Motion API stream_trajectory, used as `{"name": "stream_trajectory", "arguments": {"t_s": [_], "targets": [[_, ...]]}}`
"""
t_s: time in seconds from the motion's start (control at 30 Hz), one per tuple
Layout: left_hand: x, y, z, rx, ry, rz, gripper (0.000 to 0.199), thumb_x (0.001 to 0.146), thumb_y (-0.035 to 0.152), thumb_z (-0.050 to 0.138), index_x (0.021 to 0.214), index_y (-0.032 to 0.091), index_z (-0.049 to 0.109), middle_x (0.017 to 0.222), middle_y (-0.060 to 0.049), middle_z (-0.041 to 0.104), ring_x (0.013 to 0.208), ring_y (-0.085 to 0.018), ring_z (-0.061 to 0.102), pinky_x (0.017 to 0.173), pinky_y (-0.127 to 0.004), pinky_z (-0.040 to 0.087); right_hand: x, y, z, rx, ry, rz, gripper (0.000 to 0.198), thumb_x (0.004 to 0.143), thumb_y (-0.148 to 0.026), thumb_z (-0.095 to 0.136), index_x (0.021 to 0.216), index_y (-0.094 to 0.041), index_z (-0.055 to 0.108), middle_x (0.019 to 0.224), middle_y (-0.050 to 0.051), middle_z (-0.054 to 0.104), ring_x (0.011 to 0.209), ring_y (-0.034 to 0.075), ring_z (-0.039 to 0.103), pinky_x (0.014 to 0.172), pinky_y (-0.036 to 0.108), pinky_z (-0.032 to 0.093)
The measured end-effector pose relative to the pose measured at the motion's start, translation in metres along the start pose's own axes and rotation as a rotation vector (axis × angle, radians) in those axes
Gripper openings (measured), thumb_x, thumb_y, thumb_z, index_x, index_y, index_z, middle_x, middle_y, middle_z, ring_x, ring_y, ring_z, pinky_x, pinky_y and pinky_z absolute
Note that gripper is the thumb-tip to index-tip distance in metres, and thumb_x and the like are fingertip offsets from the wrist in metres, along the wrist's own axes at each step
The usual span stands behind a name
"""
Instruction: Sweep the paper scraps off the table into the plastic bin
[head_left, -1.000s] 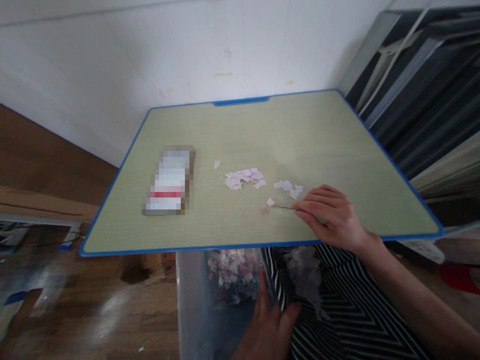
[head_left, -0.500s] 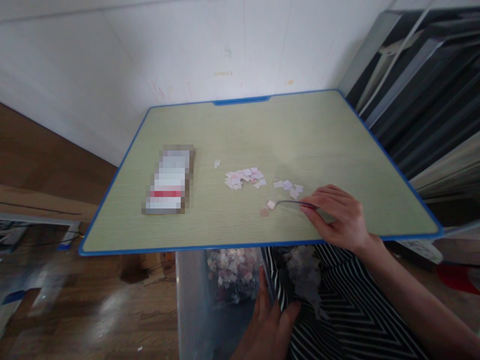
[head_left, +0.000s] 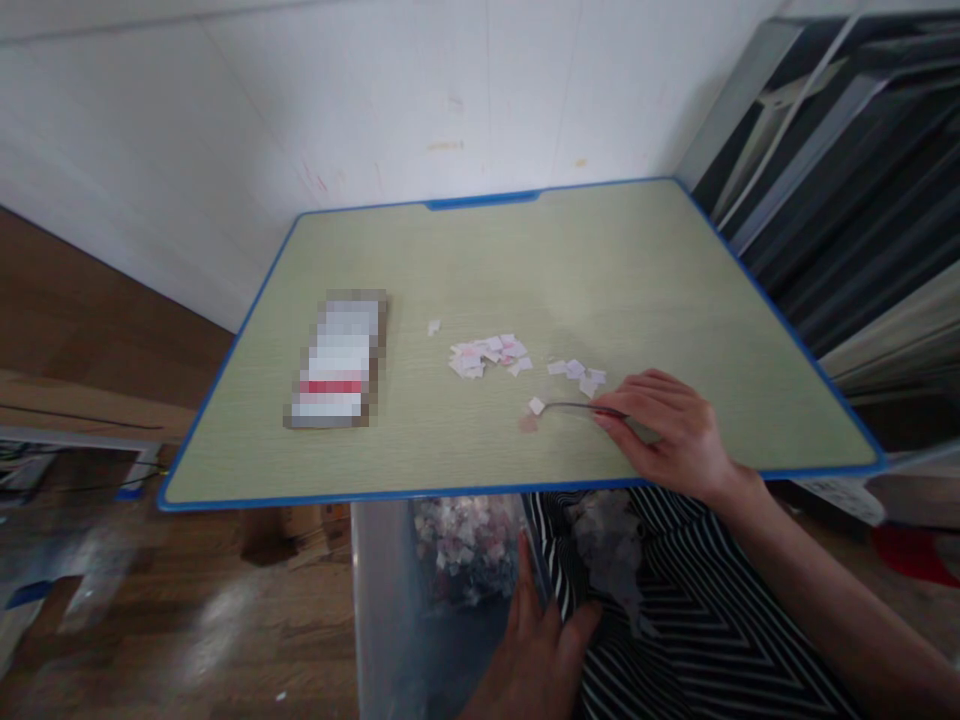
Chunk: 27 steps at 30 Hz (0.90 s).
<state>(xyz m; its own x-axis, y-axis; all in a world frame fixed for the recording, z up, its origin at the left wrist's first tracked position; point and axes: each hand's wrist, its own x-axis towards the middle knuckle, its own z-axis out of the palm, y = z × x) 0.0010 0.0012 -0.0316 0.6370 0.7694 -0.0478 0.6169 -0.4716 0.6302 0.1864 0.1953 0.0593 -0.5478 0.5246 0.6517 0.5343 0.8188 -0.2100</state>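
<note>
Tip of the thin tool [head_left: 574, 405] met a white square [head_left: 536, 406]

From my end, I saw the right hand [head_left: 664, 425], right of centre, pinching the tool between thumb and fingers; the square lay just below and right of mid-frame. The left hand [head_left: 544, 645], bottom centre, reached along a plastic bin [head_left: 373, 610] — I couldn't tell whether it gripped. Pale scraps [head_left: 491, 354] sat mid-frame on the table [head_left: 637, 260].

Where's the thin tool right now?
In the head view, right of centre, the thin tool is in the right hand, its tip at a small white square, just nearer than the loose paper pieces.
</note>
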Motion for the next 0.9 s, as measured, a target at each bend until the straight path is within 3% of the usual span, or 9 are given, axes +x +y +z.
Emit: {"name": "stream_trajectory", "arguments": {"t_s": [0.2, 0.5, 0.77, 0.9], "targets": [[-0.0002, 0.0000, 0.0003, -0.023, -0.018, -0.001, 0.049, 0.089, 0.002, 0.055, 0.132, 0.017, 0.035, 0.154, -0.020, 0.010, 0.130, -0.039, -0.025, 0.102, -0.061, 0.033, 0.0018, -0.0012, 0.0000, 0.023, -0.012, -0.035, 0.006, 0.084, -0.011, 0.057, 0.083, -0.017, 0.059, 0.067, 0.002, 0.068, 0.062, 0.014, 0.061, 0.060, 0.029, 0.048], [0.0008, 0.0019, -0.0027, -0.002, -0.004, 0.005, 0.050, 0.088, 0.001, 0.057, 0.131, 0.015, 0.035, 0.149, -0.025, 0.023, 0.129, -0.040, -0.024, 0.100, -0.063, 0.033, 0.0033, -0.0017, 0.0006, -0.014, -0.048, -0.052, 0.007, 0.085, -0.014, 0.056, 0.082, -0.018, 0.061, 0.068, 0.001, 0.068, 0.062, 0.013, 0.062, 0.060, 0.028, 0.047], [0.0005, 0.0034, -0.0063, 0.004, -0.002, 0.011, 0.052, 0.086, 0.000, 0.060, 0.132, 0.014, 0.038, 0.149, -0.021, 0.026, 0.130, -0.040, -0.023, 0.101, -0.062, 0.033, 0.0018, 0.0000, -0.0030, 0.033, -0.024, -0.030, 0.007, 0.084, -0.013, 0.056, 0.083, -0.019, 0.058, 0.067, 0.001, 0.067, 0.062, 0.014, 0.060, 0.060, 0.029, 0.048], [-0.0002, 0.0018, -0.0051, 0.008, 0.009, 0.014, 0.051, 0.087, 0.001, 0.060, 0.131, 0.013, 0.037, 0.148, -0.024, 0.026, 0.131, -0.040, -0.022, 0.100, -0.062, 0.034, -0.0017, 0.0013, -0.0070, 0.035, -0.035, 0.005, 0.011, 0.082, -0.010, 0.056, 0.084, -0.021, 0.057, 0.066, 0.000, 0.065, 0.059, 0.014, 0.059, 0.059, 0.029, 0.047]]}}
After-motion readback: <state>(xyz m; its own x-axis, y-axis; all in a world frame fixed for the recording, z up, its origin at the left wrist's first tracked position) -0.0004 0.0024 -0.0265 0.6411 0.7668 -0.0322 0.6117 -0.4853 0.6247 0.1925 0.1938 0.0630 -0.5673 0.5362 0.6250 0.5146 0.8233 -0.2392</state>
